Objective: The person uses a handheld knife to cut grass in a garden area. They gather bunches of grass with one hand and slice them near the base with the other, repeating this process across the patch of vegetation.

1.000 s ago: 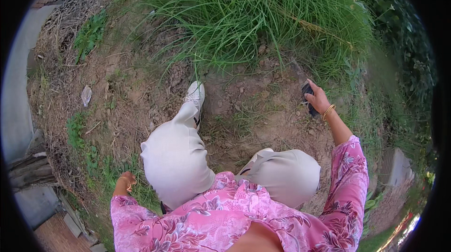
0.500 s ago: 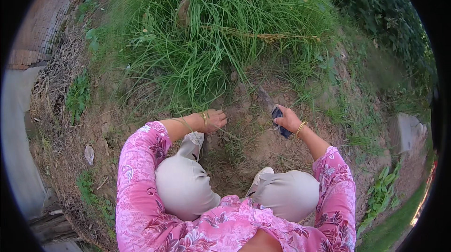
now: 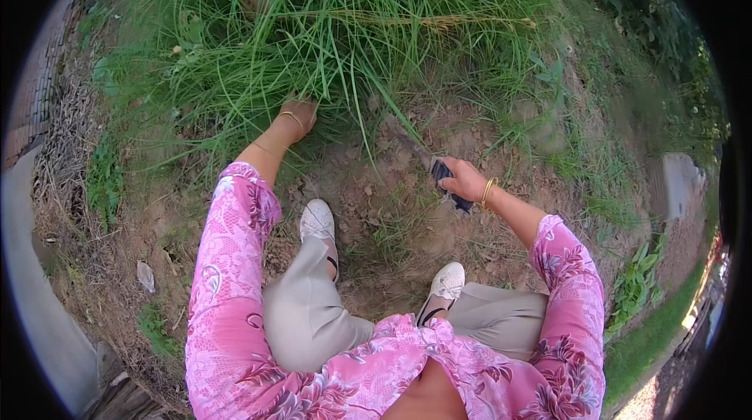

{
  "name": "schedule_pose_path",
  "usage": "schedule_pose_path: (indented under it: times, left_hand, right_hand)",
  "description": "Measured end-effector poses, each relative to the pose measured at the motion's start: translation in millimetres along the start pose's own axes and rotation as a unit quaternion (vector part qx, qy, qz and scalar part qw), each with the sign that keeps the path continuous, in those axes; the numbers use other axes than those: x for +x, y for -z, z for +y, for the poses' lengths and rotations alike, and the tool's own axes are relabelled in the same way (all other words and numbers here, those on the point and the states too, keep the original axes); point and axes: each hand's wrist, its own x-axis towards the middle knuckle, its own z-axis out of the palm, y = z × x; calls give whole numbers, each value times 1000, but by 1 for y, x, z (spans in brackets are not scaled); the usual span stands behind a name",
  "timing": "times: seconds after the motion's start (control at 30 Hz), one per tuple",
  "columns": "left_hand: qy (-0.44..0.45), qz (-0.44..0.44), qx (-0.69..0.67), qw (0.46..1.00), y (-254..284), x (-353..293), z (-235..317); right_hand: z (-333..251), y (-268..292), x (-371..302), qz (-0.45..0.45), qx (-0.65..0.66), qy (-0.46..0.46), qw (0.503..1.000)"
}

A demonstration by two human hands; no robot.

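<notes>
My left hand (image 3: 300,116) reaches into the lower edge of a tall green grass clump (image 3: 345,36). Blades of grass cover its fingers, so their grip is hidden. On the right, my right hand (image 3: 464,180) is closed round the dark handle (image 3: 450,185) of a bladed hand tool. Its narrow greyish blade (image 3: 413,143) slants up and left, low over the bare soil in front of the clump. The blade's tip is hard to make out against soil and grass. Both wrists wear yellow bangles.
My two feet in pale shoes (image 3: 317,221) stand on the brown soil (image 3: 376,209). Dry stalks (image 3: 59,158) and a pale slab (image 3: 47,295) lie at the left. A grey block (image 3: 680,187) sits on the right, with dark leafy plants (image 3: 627,5) behind.
My left hand has moved forward and left, from above the soil by my foot into the grass. My right hand has shifted slightly forward and left with the tool. My knees have moved back.
</notes>
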Motion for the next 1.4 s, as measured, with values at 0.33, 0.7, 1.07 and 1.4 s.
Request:
schedule_pose_path:
  times: [0.33, 0.7, 1.07, 1.4]
  left_hand:
    - [-344, 129, -174, 913, 86, -26, 117]
    - [-82, 102, 67, 989, 22, 59, 100]
    - [8, 158, -329, 931, -55, 95, 62]
    - [-8, 103, -358, 928, -96, 97, 32]
  right_hand:
    - [-28, -89, -10, 82, 499, -106, 856]
    - [-23, -121, 39, 219, 157, -25, 963]
    - [4, -54, 53, 327, 110, -58, 937]
    - [-36, -52, 101, 215, 11, -61, 975]
